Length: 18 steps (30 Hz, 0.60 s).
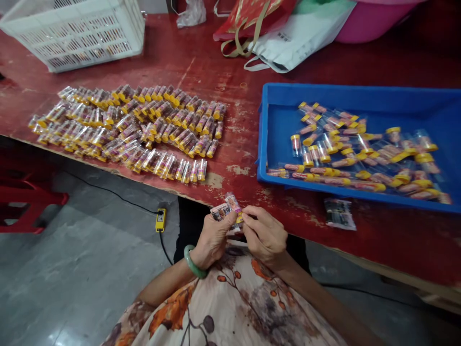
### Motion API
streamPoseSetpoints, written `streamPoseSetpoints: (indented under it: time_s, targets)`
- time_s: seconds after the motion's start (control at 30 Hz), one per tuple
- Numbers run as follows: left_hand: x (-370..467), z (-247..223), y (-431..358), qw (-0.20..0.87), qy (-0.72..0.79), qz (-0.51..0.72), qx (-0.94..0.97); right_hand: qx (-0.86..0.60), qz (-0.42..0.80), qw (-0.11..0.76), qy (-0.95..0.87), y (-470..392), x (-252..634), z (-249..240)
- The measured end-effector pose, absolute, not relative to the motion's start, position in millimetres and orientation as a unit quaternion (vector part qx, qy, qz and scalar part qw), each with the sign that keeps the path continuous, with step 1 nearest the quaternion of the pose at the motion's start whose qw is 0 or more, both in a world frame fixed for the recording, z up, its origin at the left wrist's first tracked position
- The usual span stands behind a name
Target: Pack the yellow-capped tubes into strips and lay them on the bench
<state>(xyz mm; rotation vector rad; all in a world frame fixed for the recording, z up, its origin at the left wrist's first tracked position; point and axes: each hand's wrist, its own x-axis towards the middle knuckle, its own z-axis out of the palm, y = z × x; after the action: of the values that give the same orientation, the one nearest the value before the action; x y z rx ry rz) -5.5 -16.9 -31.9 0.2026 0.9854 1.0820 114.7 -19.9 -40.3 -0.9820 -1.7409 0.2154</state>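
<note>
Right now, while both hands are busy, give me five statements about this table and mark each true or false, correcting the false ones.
1. The left hand holds picture cards. True.
2. The blue tray contains yellow-capped tubes. True.
3. The right hand is reaching into that tray. False: its fingertips are at the yellow end of the hand-held tube.
4. The green bangle is on the right wrist. False: it is on the left.
5. The white crate stands farther from the person than the rows of tubes. True.
</note>
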Motion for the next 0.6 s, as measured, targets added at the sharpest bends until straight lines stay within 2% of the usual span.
streamPoseSetpoints:
  time_s: [0.07,0.13,0.27,0.37,0.47,0.6]
  targets:
    - [-10.5,-34.3,-13.5,0.746,0.440,0.491,0.097,-0.415,0.158,0.512,-0.735,-16.9,121.3,-33.6]
    - [-17.9,-36.4,-9.7,0.761,0.430,0.473,0.112,-0.417,0.283,0.466,-0.727,-11.3,130.8,-25.1]
    - [-34.4,-35.8,-4.8,0.792,0.409,0.423,0.164,-0.447,0.518,0.417,-0.598,9.6,139.6,-14.0]
    - [-43.9,-30.8,-4.4,0.799,0.392,0.405,0.211,-0.506,0.575,0.375,-0.522,28.2,125.7,-13.2]
    - [-53.4,-27.0,-3.8,0.793,0.390,0.409,0.227,-0.502,0.634,0.320,-0.493,42.8,104.7,-12.4]
    - [-74.6,-29.6,-0.1,0.761,0.414,0.459,0.198,-0.466,0.691,0.347,-0.431,65.6,76.6,-6.8]
